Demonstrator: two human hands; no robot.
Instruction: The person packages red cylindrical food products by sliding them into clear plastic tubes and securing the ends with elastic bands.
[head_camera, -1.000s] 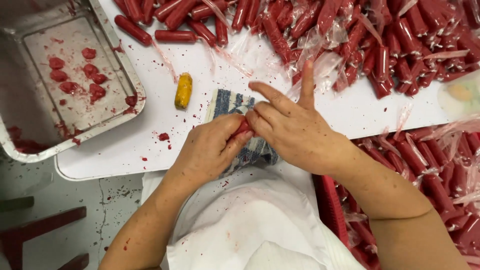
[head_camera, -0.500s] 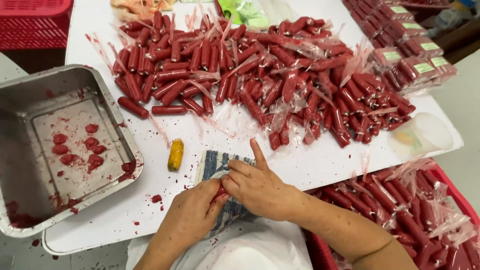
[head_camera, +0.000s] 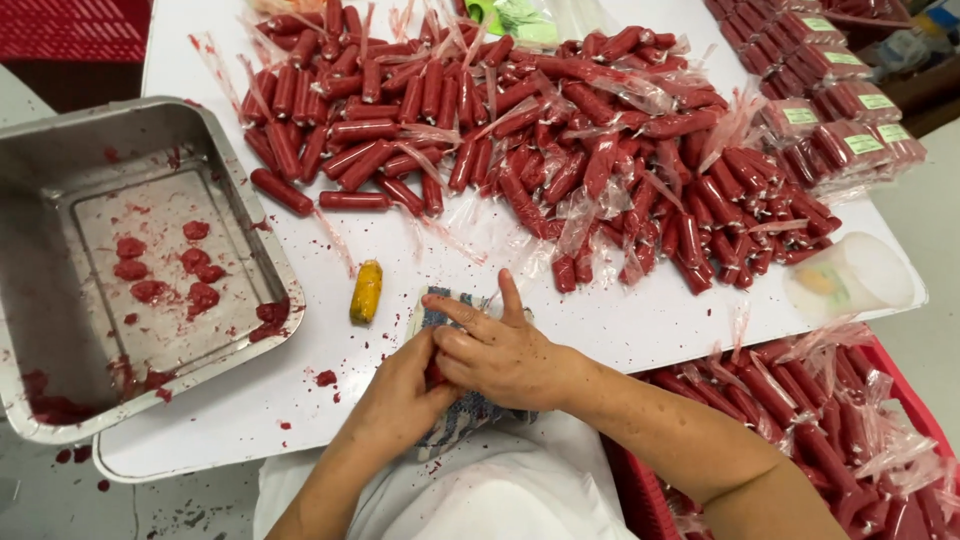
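Head view: left hand (head_camera: 400, 385) and right hand (head_camera: 500, 352) pressed together, fingers pinched on a small red sausage piece (head_camera: 436, 375) between them, mostly hidden. Both hands sit over a blue patterned cloth (head_camera: 455, 418). Yellow-handled tool (head_camera: 366, 292) just left of the hands, metal tray (head_camera: 60, 150) farther left, wrapped red sausage pile (head_camera: 560, 150) beyond the fingertips on white table (head_camera: 640, 325).

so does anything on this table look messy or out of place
Yes: red bits and smears lie loose on the white table near the metal tray, and one yellow-orange piece sits alone among the red wrapped sticks.
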